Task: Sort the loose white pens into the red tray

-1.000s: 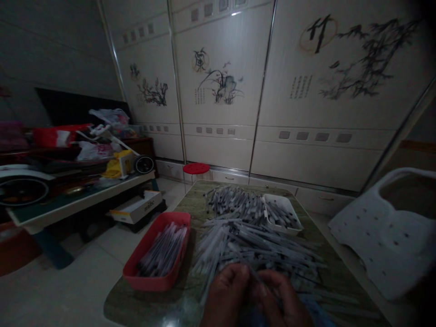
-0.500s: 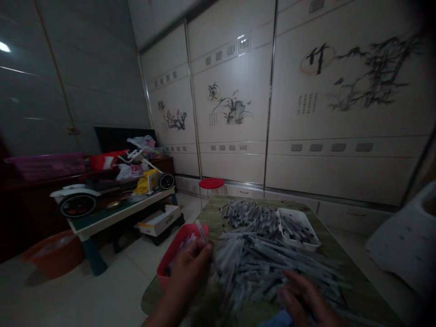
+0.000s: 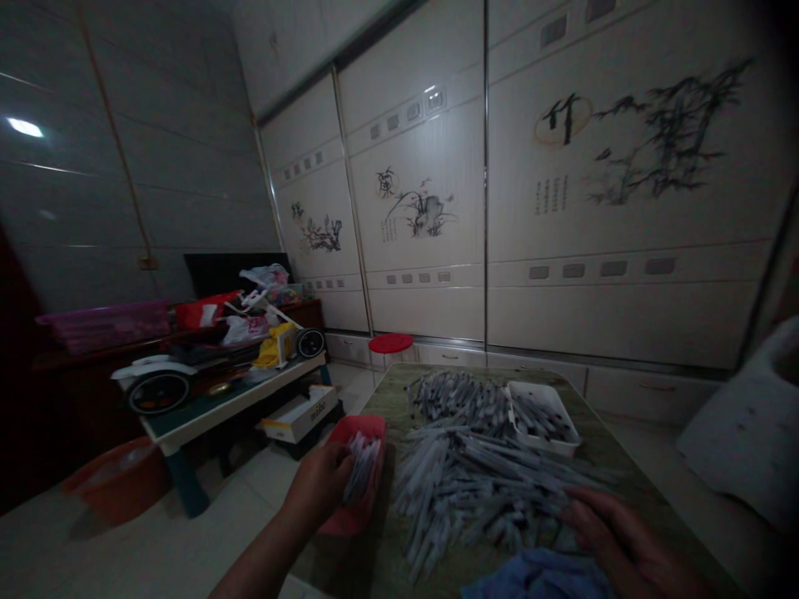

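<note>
A big pile of thin grey pen-like tubes [image 3: 480,474] covers the greenish table [image 3: 617,466]. My left hand [image 3: 321,482] reaches over the red tray [image 3: 362,428] at the table's left edge, which holds several of the tubes. Its fingers are curled at the tubes in the tray; I cannot make out whether it grips one. My right hand [image 3: 617,537] lies spread on the right side of the pile, near the table's front. A white tray [image 3: 540,412] with more tubes sits at the back right.
A blue cloth [image 3: 537,578] lies at the table's front edge. A red stool [image 3: 390,343] stands beyond the table by the painted wardrobe doors. A low cluttered table [image 3: 218,391], a cardboard box [image 3: 303,416] and an orange basin [image 3: 116,474] are on the left; a white cushion [image 3: 742,433] on the right.
My hands were together at the front of the pile. The left hand carried a tube leftward and lowered to the red tray; the right moved right onto the pile. The view tilted up and left.
</note>
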Demonstrator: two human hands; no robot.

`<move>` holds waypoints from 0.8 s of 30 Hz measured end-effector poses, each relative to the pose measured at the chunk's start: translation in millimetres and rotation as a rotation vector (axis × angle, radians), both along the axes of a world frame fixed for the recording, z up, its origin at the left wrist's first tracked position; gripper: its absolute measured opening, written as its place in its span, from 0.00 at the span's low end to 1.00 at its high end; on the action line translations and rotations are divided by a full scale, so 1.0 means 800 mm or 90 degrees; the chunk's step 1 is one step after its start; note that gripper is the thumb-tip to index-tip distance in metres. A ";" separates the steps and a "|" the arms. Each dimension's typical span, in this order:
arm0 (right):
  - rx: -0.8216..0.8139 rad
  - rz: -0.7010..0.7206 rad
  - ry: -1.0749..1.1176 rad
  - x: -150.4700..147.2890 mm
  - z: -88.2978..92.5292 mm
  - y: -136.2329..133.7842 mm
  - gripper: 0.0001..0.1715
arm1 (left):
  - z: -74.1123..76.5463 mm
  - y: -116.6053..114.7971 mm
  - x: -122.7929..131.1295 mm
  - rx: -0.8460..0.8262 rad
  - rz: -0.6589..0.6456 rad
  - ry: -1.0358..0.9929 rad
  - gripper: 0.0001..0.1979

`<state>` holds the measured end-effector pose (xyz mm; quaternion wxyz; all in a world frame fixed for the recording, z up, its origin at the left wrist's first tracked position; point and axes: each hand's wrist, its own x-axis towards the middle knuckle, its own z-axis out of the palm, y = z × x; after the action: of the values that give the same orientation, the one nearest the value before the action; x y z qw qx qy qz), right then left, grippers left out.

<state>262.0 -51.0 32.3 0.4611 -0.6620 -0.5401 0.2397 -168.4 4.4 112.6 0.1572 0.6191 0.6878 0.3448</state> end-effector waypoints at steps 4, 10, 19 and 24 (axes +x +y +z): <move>-0.014 -0.001 0.013 0.029 0.017 -0.014 0.27 | -0.001 -0.021 0.029 0.020 -0.039 0.045 0.13; -0.011 -0.043 -0.003 0.053 0.041 -0.037 0.28 | -0.026 -0.054 0.099 0.016 -0.143 0.058 0.15; 0.010 -0.103 0.033 0.093 0.042 -0.052 0.27 | -0.087 -0.052 0.200 -0.025 -0.216 0.132 0.12; -0.018 -0.139 0.043 0.116 0.040 -0.056 0.28 | -0.091 -0.030 0.240 -0.030 -0.220 0.201 0.11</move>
<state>354.6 -95.4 64.4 0.4930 -0.7151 -0.4452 0.2177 23.8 -19.2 39.7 0.1186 0.7699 0.5957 0.1957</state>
